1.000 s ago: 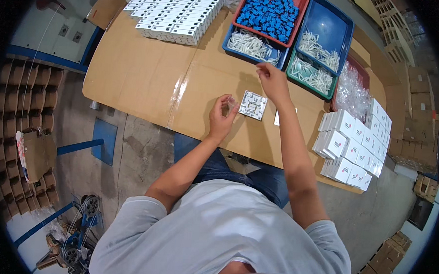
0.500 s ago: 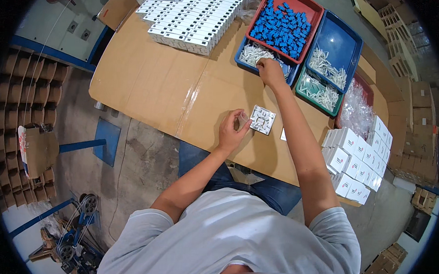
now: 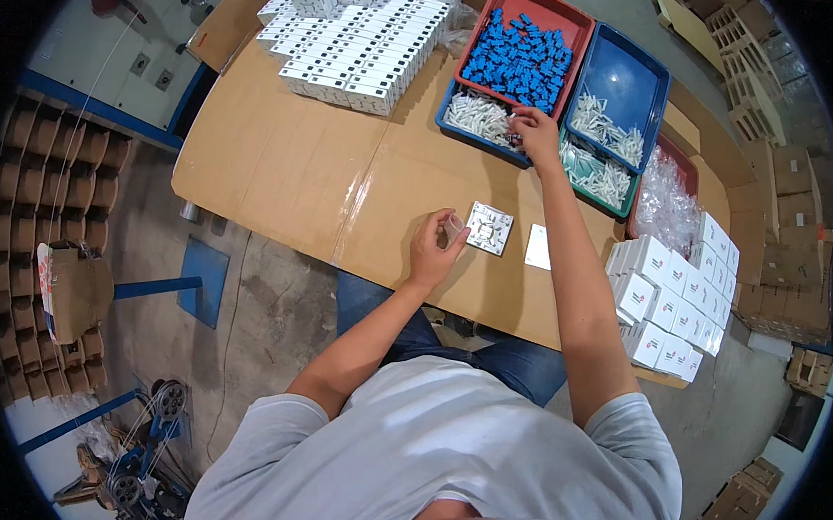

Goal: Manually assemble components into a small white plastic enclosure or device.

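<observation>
A small white square plate (image 3: 488,228) lies on the cardboard-covered table (image 3: 346,173). My left hand (image 3: 434,247) rests at its left edge, fingers curled on a small clear piece. My right hand (image 3: 535,135) reaches forward over the blue tray (image 3: 483,119) holding white parts, fingers closed around some small parts at the tray's right end. A flat white card (image 3: 538,247) lies to the right of the plate.
A red tray of blue parts (image 3: 523,56) and a blue tray of white parts (image 3: 619,92) sit at the back. White boxes are stacked at the back left (image 3: 361,35) and at the right edge (image 3: 671,294). Clear bags (image 3: 665,201) lie by them.
My right hand has moved from the white plate forward to the tray of white parts. My left hand stays at the plate's left edge.
</observation>
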Demonstrator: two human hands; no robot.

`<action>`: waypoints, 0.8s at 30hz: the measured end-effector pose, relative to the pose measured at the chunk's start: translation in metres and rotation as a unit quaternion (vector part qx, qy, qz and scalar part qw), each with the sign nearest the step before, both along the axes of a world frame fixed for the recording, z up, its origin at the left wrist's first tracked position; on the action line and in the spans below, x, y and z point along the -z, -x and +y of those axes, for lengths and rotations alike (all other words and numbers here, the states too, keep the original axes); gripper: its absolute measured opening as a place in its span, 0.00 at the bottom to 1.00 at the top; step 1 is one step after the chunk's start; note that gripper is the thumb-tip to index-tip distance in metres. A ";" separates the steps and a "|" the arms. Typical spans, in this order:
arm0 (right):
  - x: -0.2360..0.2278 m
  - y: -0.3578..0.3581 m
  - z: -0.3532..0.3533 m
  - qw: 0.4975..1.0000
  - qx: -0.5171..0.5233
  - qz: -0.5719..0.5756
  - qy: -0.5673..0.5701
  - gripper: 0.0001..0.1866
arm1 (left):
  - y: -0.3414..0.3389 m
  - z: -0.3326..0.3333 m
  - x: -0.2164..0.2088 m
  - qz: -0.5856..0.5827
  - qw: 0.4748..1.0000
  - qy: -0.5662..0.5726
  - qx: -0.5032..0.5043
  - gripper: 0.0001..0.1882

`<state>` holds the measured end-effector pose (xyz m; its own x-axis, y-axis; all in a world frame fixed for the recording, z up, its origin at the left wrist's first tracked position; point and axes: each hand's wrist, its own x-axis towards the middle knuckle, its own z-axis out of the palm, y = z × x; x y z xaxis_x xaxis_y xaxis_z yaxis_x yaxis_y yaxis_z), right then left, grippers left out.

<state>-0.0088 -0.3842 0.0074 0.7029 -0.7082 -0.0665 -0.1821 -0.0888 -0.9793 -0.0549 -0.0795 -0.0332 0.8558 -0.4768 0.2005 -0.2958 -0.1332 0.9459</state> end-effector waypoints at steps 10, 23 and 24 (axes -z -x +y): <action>-0.040 0.053 0.049 0.993 -0.031 -0.059 -0.093 0.12 | -0.002 0.002 0.002 0.006 1.000 0.030 0.003 0.22; -0.050 0.158 0.140 0.991 -0.131 0.001 -0.015 0.07 | 0.007 -0.006 -0.028 -0.090 0.992 0.041 0.073 0.21; -0.052 0.159 0.144 0.993 -0.118 0.008 -0.026 0.07 | 0.009 -0.008 -0.031 -0.084 0.992 0.042 0.081 0.21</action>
<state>-0.1674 -0.2404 0.0593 0.8471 -0.5199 -0.1100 -0.1770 -0.0809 -0.9809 -0.0634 -0.0878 -0.0024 0.7200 -0.5813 0.3790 -0.4613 0.0070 0.8872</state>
